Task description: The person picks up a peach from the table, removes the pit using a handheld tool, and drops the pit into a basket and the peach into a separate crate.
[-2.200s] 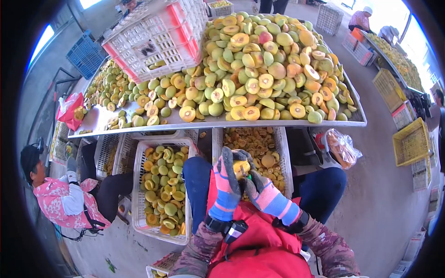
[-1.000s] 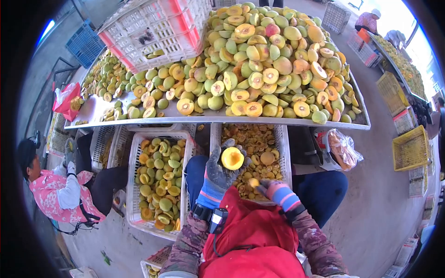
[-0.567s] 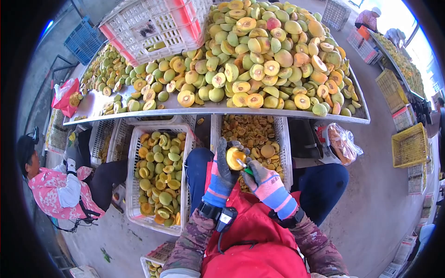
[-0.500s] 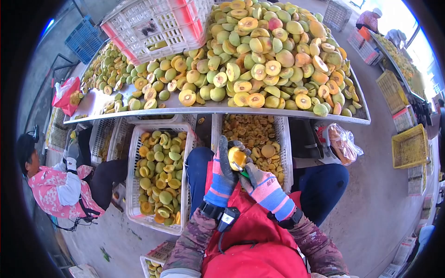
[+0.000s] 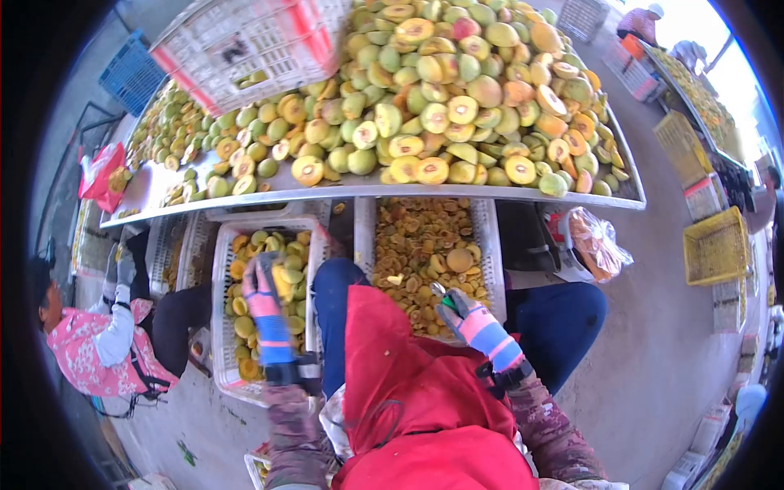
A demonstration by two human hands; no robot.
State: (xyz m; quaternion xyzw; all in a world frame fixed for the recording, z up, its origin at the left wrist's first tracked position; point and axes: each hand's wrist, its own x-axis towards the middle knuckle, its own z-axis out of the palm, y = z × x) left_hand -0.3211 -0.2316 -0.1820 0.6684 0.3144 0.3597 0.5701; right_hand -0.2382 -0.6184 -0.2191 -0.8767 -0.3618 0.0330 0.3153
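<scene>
My left hand [image 5: 265,298], in a striped glove and smeared by motion, is over the white crate [image 5: 222,327] of green-yellow peach halves [image 5: 245,327]. A yellow peach half [image 5: 283,282] shows blurred right at its fingers; I cannot tell whether they still grip it. My gloved right hand [image 5: 475,324] is closed round a small green-handled pitting tool [image 5: 445,297], its metal tip pointing up and left. Under that tip stands a second white crate [image 5: 490,237], filled with brown-yellow scraps [image 5: 408,269] and a few larger fruit pieces.
A metal-edged table [image 5: 367,193] in front bears a big heap of cut peaches [image 5: 457,106] and a red-white crate [image 5: 245,57]. At left sits another person [image 5: 106,343] in gloves. A plastic bag [image 5: 600,245] lies right of the crates; yellow crates [image 5: 717,249] stand farther right.
My left hand has moved left and away from my right, carrying the peach half from above my lap to the crate of halves. My right hand with the tool has shifted slightly right.
</scene>
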